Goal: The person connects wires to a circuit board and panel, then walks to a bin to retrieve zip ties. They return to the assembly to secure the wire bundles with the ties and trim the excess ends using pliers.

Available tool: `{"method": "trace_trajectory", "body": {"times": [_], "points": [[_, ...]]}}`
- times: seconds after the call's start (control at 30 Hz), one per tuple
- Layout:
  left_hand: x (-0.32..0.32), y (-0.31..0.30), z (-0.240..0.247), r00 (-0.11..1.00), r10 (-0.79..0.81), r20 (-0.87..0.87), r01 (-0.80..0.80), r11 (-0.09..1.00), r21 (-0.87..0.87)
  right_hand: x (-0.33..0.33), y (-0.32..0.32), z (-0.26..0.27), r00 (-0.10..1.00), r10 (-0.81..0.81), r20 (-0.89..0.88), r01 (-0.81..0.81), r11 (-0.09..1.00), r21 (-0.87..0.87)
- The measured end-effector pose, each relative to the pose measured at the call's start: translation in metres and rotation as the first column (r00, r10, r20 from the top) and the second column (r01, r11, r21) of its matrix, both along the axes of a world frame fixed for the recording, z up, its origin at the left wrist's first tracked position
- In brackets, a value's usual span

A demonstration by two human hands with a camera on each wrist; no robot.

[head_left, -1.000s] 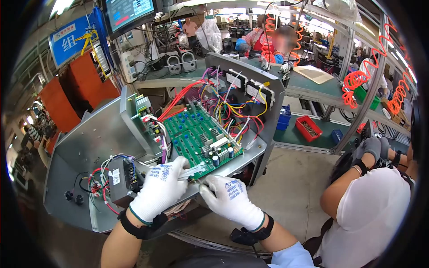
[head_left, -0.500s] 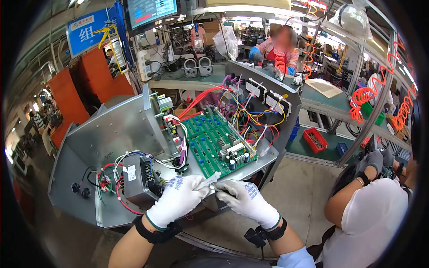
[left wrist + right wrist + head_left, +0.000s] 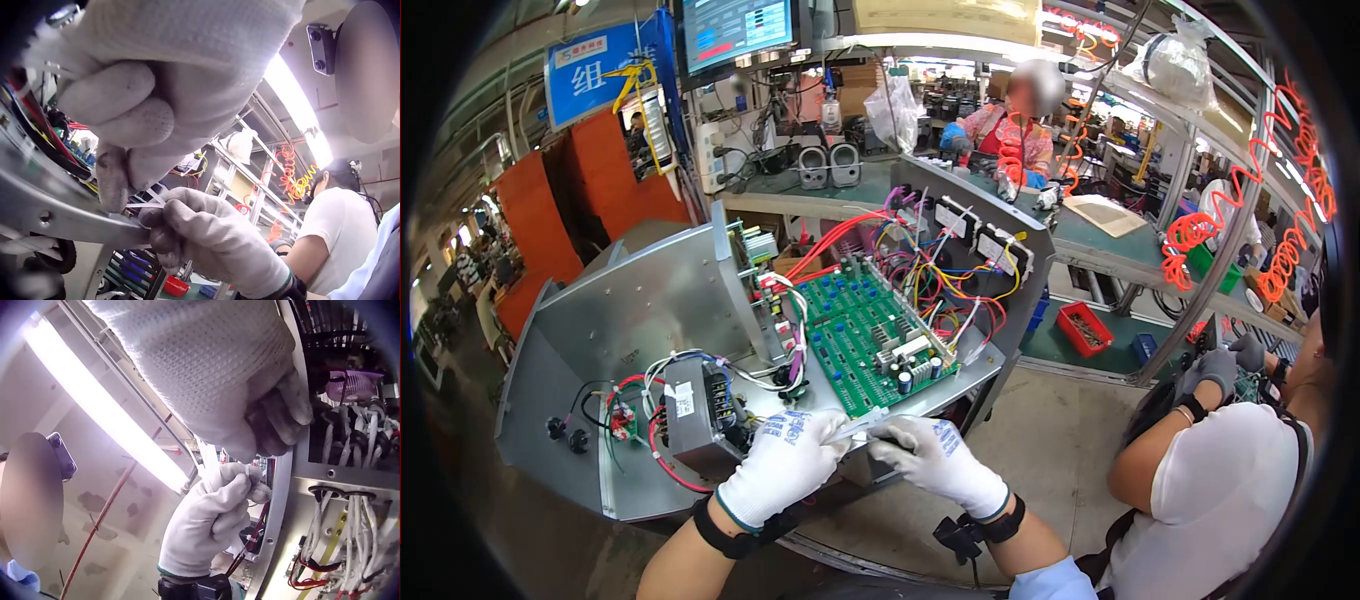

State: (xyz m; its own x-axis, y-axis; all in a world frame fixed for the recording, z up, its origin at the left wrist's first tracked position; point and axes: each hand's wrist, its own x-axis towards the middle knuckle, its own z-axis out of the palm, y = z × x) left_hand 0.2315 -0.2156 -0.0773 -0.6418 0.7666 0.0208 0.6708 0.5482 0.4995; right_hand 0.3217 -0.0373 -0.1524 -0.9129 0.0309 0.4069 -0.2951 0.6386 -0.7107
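Both hands wear white gloves and meet over the front edge of a grey metal enclosure (image 3: 640, 290). My left hand (image 3: 790, 455) holds thin white cable ties (image 3: 862, 425), which stick out between thumb and fingers. The right hand (image 3: 940, 465) pinches at their other side, its fingertips close to the left ones. In the left wrist view, a narrow white strip (image 3: 142, 205) spans from the left fingers to the right hand (image 3: 215, 240). From the right wrist, the ties (image 3: 208, 459) show rising above the left hand (image 3: 203, 525). A green circuit board (image 3: 850, 350) lies just beyond the hands.
Coloured wires (image 3: 930, 260) crowd the enclosure's right side. A grey boxed power unit (image 3: 690, 415) stands left of the hands. Behind is a green bench (image 3: 780, 185), with a red parts bin (image 3: 1084, 330) lower right. Another person (image 3: 1220, 480) works close by on the right.
The hands have drawn together around the cable ties, and the left hand has pulled back from over the board's corner to the front edge. The head view has shifted slightly.
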Motion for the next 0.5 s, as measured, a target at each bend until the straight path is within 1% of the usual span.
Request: {"method": "trace_trajectory", "body": {"times": [0.07, 0.13, 0.17, 0.2, 0.23, 0.27, 0.3, 0.33, 0.37, 0.4, 0.47, 0.5], "points": [[0.0, 0.001, -0.002, 1.0, -0.008, -0.001, 0.008, 1.0, 0.015, -0.001, -0.001, 0.003, 1.0, 0.002, 0.024, -0.003, 0.999, 0.048], [-0.002, 0.001, -0.006, 0.999, -0.035, -0.006, 0.034, 0.999, -0.041, -0.002, -0.006, 0.007, 0.995, -0.003, 0.096, 0.001, 1.0, 0.024], [-0.003, 0.001, -0.006, 0.999, -0.047, 0.005, 0.048, 0.997, -0.059, -0.002, -0.004, 0.006, 0.995, -0.009, 0.096, 0.006, 1.0, 0.028], [-0.005, 0.0, -0.006, 0.999, -0.052, 0.004, 0.052, 0.997, -0.055, -0.002, -0.003, 0.002, 0.997, 0.018, 0.074, -0.017, 1.0, -0.011], [-0.006, -0.002, -0.006, 0.996, -0.06, 0.069, 0.064, 0.996, -0.057, -0.002, -0.002, 0.0, 0.998, 0.044, 0.05, -0.041, 0.998, -0.048], [-0.007, -0.002, -0.006, 0.989, -0.067, 0.134, 0.075, 0.996, -0.057, -0.002, -0.003, -0.002, 0.998, 0.04, 0.051, -0.038, 0.998, -0.04], [-0.007, -0.002, -0.007, 0.988, -0.071, 0.135, 0.077, 0.996, -0.046, -0.002, -0.004, -0.005, 0.999, 0.036, 0.013, -0.035, 0.998, -0.061], [-0.006, -0.001, -0.009, 0.995, -0.066, 0.075, 0.066, 0.998, -0.003, -0.002, -0.003, -0.004, 0.999, 0.033, -0.025, -0.035, 0.996, -0.079], [-0.005, -0.001, -0.01, 0.998, -0.055, 0.015, 0.054, 0.998, 0.042, 0.002, -0.005, 0.005, 0.994, 0.015, 0.109, -0.01, 0.999, -0.043], [-0.004, 0.0, -0.012, 0.999, -0.052, 0.016, 0.051, 0.997, 0.059, 0.001, -0.004, 0.004, 0.994, 0.016, 0.11, -0.013, 1.0, -0.026], [-0.002, 0.0, -0.016, 0.997, -0.02, -0.08, 0.028, 0.994, 0.105, 0.001, -0.008, 0.001, 0.999, 0.01, -0.031, -0.006, 0.993, 0.119], [-0.002, -0.002, -0.02, 0.996, -0.026, -0.09, 0.041, 0.986, 0.161, 0.002, -0.012, 0.005, 0.992, 0.016, -0.127, 0.005, 0.986, 0.165]]}}
